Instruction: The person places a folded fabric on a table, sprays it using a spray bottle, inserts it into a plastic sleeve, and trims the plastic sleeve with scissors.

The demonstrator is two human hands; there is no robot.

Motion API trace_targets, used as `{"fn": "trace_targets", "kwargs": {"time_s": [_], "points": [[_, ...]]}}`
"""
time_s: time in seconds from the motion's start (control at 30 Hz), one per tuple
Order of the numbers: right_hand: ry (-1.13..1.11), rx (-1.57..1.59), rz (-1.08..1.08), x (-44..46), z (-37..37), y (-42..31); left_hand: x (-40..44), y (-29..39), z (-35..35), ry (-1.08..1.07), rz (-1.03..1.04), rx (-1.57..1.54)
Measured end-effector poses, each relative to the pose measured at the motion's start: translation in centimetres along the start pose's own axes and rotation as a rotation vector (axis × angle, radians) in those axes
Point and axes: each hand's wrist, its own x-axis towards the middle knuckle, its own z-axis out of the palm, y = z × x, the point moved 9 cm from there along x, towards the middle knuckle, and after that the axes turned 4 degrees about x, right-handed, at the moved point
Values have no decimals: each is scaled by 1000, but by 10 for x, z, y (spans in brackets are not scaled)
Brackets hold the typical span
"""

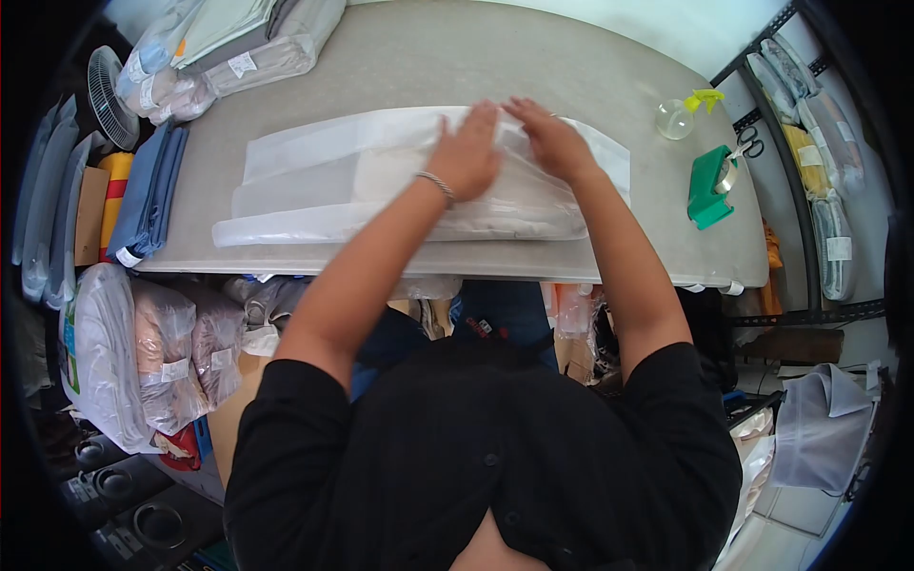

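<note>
A long package in white translucent plastic (295, 195) lies flat across the grey table, its sheet spread out toward the left. Over its upper middle part is my left hand (466, 157), with a bracelet at the wrist, fingers stretched out and palm down on the plastic. Close to its right, my right hand (552, 143) is spread near the top edge of the package. The fingertips of both hands come near each other. Neither hand grips anything that shows.
The grey table (428, 57) bears bagged fabric (276, 62) at the back left, folded blue cloth (148, 190) at the left edge, a spray bottle (675, 119) and a green tape dispenser (709, 190) with scissors (750, 143) at the right. A shelf (809, 228) with packages stands far right.
</note>
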Motion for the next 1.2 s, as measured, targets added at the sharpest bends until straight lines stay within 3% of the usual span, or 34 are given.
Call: {"fn": "trace_targets", "kwargs": {"time_s": [0.03, 0.07, 0.2, 0.37, 0.5, 0.6, 0.67, 0.77, 1.1, 1.2], "points": [[-36, 48, -80, 4, 12, -4, 3, 15, 22, -23, 39, 19], [-87, -143, -142, -5, 31, 0, -1, 23, 30, -97, 10, 84], [-123, -442, -36, -22, 15, 3, -15, 1, 33, -207, -165, 134], [-117, -445, -50, -29, 11, 9, -42, -45, 10, -271, -294, 217], [-267, -494, -173, -39, 3, -3, -66, -63, -12, -349, -354, 304], [-314, -458, -209, -34, 0, -3, -59, -49, -14, -289, -181, 390], [-327, -414, -213, -24, 4, 4, -51, -8, -8, -140, 168, 128], [-192, -354, -138, -13, 12, 13, -49, 26, 5, -87, 320, 38], [-251, -363, -288, -42, 6, -9, -84, 43, 3, -150, 347, 73], [-217, -278, -220, -35, 13, 4, -90, 44, 4, -118, 349, 68]]}}
